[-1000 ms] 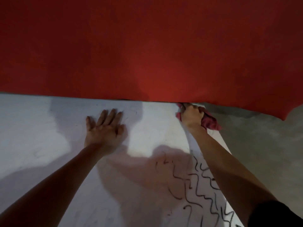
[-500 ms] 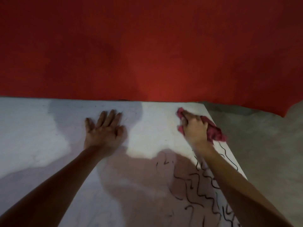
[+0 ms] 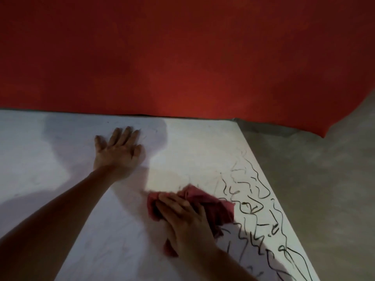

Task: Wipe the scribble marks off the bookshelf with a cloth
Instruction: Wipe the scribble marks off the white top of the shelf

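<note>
The white bookshelf panel (image 3: 192, 151) lies flat below me. Black scribble marks (image 3: 253, 201) cover its right side, running toward the near right corner. My right hand (image 3: 186, 222) presses a crumpled pink-red cloth (image 3: 211, 203) onto the panel, at the left edge of the scribbles, its fingers laid flat over the cloth. My left hand (image 3: 118, 152) rests flat on the bare white surface farther back and to the left, fingers spread, holding nothing.
A red wall (image 3: 182, 57) rises directly behind the panel's far edge. Grey concrete floor (image 3: 324, 189) lies beyond the panel's right edge. Shadows of my arms fall across the left part of the panel.
My right hand has dragged the cloth from the far right corner back toward me and leftward, uncovering scribbles near the right edge. My left hand has stayed put.
</note>
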